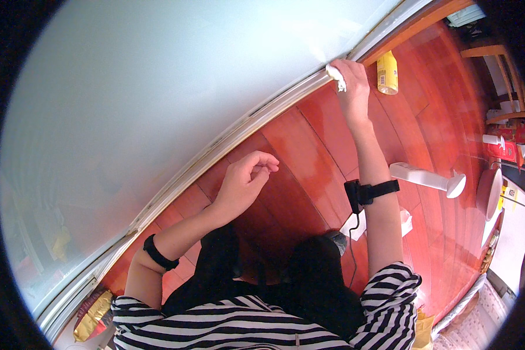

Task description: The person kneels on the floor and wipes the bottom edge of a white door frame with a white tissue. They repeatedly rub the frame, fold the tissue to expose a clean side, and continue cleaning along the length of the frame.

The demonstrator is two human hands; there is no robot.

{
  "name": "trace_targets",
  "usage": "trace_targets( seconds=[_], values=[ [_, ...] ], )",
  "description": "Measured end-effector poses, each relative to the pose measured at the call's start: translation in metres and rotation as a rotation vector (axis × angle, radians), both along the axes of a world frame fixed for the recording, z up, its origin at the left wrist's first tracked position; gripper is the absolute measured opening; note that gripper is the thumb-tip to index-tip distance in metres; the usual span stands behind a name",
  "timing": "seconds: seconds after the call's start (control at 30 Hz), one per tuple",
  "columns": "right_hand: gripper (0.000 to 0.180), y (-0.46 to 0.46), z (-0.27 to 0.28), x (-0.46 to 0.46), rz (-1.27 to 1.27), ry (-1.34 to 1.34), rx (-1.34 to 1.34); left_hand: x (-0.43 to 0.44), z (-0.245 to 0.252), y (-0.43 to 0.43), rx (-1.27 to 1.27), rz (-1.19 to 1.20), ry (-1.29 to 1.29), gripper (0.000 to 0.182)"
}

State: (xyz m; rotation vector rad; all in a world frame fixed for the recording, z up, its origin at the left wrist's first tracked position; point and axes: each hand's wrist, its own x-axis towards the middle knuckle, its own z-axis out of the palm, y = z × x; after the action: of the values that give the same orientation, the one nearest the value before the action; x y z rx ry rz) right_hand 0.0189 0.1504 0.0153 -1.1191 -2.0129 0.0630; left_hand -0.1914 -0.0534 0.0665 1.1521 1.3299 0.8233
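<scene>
My right hand (354, 87) grips a crumpled white cloth or tissue (337, 78) and presses it on the pale bottom frame (262, 120) of a large frosted glass panel (179, 78), near the frame's upper right end. Its fingertips are partly hidden. Over the red-brown plank floor (297, 153) my left hand (247, 183) hovers with fingers loosely curled and apart, holding nothing. A yellow bottle (387, 74) stands or lies just right of my right hand. A white spray bottle (424, 177) is to the right of my right forearm.
White paper (354, 226) lies by my foot, partly behind my right arm. A gold and red packet (92, 317) is at the lower left beside the frame. At the right edge are a wooden chair (503, 83), a round basin (490, 194) and a smaller white bottle (493, 140).
</scene>
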Motion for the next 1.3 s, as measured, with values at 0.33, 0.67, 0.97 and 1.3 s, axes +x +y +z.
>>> trace_targets(
  seconds=[0.33, 0.67, 0.97, 1.3],
  values=[
    [0.034, -0.009, -0.001, -0.005, 0.005, 0.027, -0.05, 0.001, -0.002, 0.002, 0.016, -0.008, -0.009, 0.015],
    [0.037, -0.018, 0.001, -0.012, 0.035, -0.004, -0.046, -0.02, 0.015, 0.01, 0.731, 0.094, 0.744, 0.029],
    [0.051, -0.029, 0.001, -0.018, 0.065, -0.016, -0.109, -0.048, 0.019, 0.026, 1.285, 0.257, 1.391, 0.038],
    [0.038, -0.038, 0.001, -0.03, 0.087, -0.013, -0.06, -0.049, 0.023, 0.024, 1.272, 0.163, 1.428, 0.034]
  ],
)
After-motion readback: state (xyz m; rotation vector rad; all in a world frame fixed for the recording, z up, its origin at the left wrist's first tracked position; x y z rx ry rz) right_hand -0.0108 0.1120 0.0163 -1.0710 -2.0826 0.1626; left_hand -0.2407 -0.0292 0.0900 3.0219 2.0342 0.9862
